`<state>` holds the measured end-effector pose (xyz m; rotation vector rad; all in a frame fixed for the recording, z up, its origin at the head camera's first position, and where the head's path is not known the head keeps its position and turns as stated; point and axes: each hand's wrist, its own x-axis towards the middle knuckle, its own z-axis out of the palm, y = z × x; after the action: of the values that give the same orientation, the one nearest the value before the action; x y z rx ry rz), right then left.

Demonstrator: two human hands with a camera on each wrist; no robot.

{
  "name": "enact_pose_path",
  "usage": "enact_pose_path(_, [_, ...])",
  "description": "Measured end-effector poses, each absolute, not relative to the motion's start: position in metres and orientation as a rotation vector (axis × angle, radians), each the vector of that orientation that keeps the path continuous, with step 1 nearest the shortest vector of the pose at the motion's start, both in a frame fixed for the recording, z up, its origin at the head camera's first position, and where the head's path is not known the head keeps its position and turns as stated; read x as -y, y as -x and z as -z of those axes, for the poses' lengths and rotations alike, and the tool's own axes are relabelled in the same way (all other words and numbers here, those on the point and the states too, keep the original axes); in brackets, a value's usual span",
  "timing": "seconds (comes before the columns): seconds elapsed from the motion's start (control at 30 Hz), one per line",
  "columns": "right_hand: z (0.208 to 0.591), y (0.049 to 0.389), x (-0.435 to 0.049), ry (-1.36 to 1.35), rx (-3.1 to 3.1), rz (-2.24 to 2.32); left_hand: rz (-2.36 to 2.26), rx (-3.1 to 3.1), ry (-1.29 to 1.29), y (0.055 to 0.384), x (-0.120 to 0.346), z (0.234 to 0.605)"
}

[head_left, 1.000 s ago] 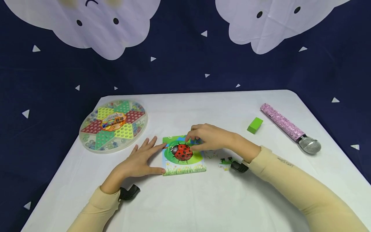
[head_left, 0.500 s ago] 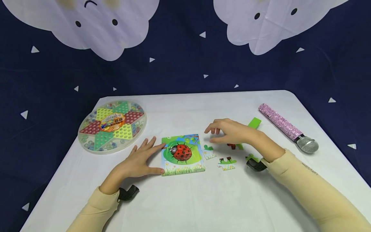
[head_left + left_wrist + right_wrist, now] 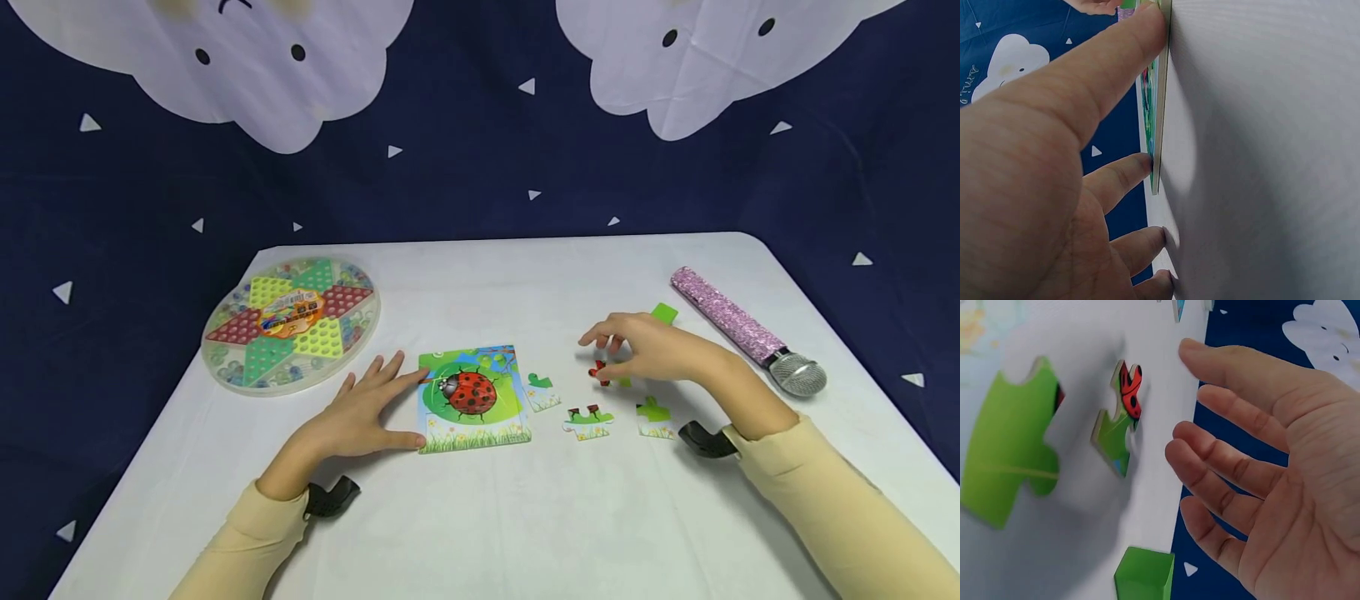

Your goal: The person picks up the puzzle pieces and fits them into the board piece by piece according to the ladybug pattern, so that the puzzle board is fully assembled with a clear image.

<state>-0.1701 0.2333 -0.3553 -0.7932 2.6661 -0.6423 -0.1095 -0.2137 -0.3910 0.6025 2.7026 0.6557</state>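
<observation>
1. Left of the ladybug board (image 3: 474, 396) and farther back on the white table (image 3: 480, 517): a round game board (image 3: 291, 326) with a coloured star, whole in the head view.
2. At the ladybug board's left edge: the left hand (image 3: 358, 412), fingers straight and spread wide, grasping nothing, touching the edge with thumb and index fingertip. In the left wrist view alone: the board's thin side, plus 2 more fingertips down at the tabletop.
3. Flat on the table, ladybug upward: the ladybug board itself. Readable from the head, nearly edge-on from the left wrist.
4. Just right of the ladybug board: a grassy piece (image 3: 542, 392).
5. Right of the board's near corner: a flowered piece (image 3: 588, 423) with 2 dark patches.
6. Right of the board: a red-spotted piece (image 3: 597, 374), partly covered in the head view; green part and blue tip plain in the right wrist view.
7. Farther right of the board: a green piece (image 3: 655, 417), large in the right wrist view.
8. Also right of the board: the right hand (image 3: 660, 346), fingers loosely bent, thumb apart, holding nothing. Overlapping the red-spotted piece from the head, apart from it in the right wrist view.
9. Right of and behind the board: a green block (image 3: 665, 313), mostly hidden from the head, clearer from the right wrist.
10. Farthest right of the board: a pink glittery microphone (image 3: 738, 325).
</observation>
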Motion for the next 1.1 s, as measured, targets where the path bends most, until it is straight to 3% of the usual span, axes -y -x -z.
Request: enact_pose_path(1.1, [0.369,0.162,-0.255,0.685,-2.583,0.697,-0.649,-2.704,-0.601,0.11,0.214,0.392])
